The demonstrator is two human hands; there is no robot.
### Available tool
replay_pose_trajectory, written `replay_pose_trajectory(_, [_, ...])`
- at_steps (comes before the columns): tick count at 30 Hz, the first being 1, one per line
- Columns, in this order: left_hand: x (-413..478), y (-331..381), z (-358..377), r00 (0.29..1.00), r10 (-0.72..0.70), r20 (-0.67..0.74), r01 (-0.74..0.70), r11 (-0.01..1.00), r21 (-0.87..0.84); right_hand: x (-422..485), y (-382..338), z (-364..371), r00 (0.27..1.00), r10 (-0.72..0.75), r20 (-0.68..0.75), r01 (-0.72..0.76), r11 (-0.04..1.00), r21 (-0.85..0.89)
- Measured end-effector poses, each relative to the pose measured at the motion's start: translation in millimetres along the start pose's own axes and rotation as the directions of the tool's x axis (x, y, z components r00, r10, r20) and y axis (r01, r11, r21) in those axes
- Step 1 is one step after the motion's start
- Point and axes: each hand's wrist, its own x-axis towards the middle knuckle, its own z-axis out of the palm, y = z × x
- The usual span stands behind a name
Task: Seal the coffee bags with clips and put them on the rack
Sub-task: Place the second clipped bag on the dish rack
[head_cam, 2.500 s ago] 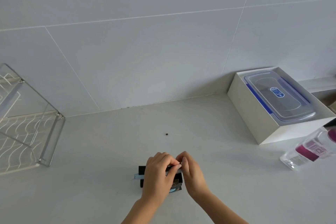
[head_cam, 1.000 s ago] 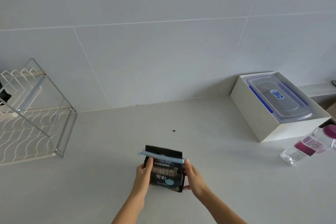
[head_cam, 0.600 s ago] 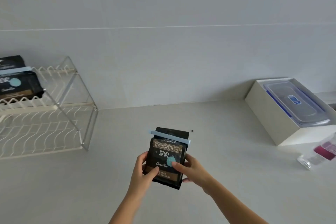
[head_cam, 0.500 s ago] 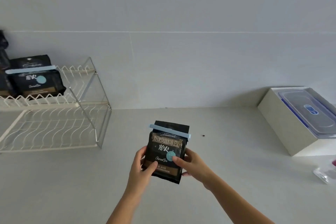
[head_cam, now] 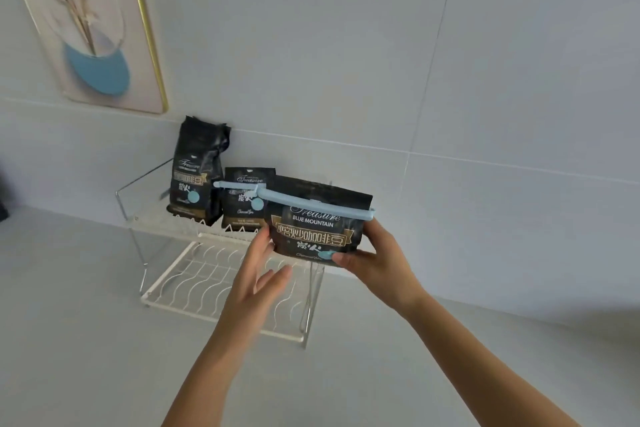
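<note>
My right hand (head_cam: 377, 258) grips a black coffee bag (head_cam: 317, 224) by its right side and lower edge. A light blue clip (head_cam: 311, 202) runs across its folded top. The bag hangs in front of the right end of the white wire rack's (head_cam: 194, 279) upper shelf. My left hand (head_cam: 258, 276) is below and left of the bag, fingers spread, its fingertips touching the bag's left edge. Two more black coffee bags stand on the upper shelf: a tall bag (head_cam: 197, 172) at the left with no clip visible, and a shorter bag (head_cam: 244, 201) with a blue clip across it.
The rack stands on a pale counter (head_cam: 86, 357) against a grey tiled wall. A framed picture (head_cam: 86, 24) with a gold edge hangs above and left of the rack. The rack's lower shelf holds nothing.
I lifted the clipped bag off the counter and carried it left and up to the rack's upper shelf. My left hand has loosened and dropped below the bag; my view turned left.
</note>
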Motion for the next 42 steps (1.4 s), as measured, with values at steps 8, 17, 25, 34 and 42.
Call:
replay_pose_trajectory(8, [72, 10, -53, 0.998, 0.057, 0.036, -0.058, 0.998, 0.039, 98, -14, 33, 0.998, -0.067, 0.010, 0.067, 0.988, -0.137])
replay_pose_trajectory(17, [140, -29, -76, 0.991, -0.052, 0.120, 0.029, 0.982, 0.184, 137, 40, 35, 0.989, 0.141, -0.041, -0.147, 0.946, -0.289])
replay_pose_trajectory(25, [158, -48, -73, 0.984, -0.112, 0.141, 0.093, 0.987, 0.133, 157, 58, 36, 0.968, 0.235, -0.090, -0.248, 0.836, -0.489])
replay_pose_trajectory(34, [173, -47, -73, 0.987, -0.112, 0.117, 0.101, 0.990, 0.100, 146, 60, 57, 0.960, 0.130, -0.248, -0.236, 0.854, -0.463])
replay_pose_trajectory(42, [174, -40, -69, 0.992, -0.113, 0.061, 0.112, 0.994, 0.019, 141, 47, 41, 0.985, 0.056, -0.164, -0.144, 0.788, -0.599])
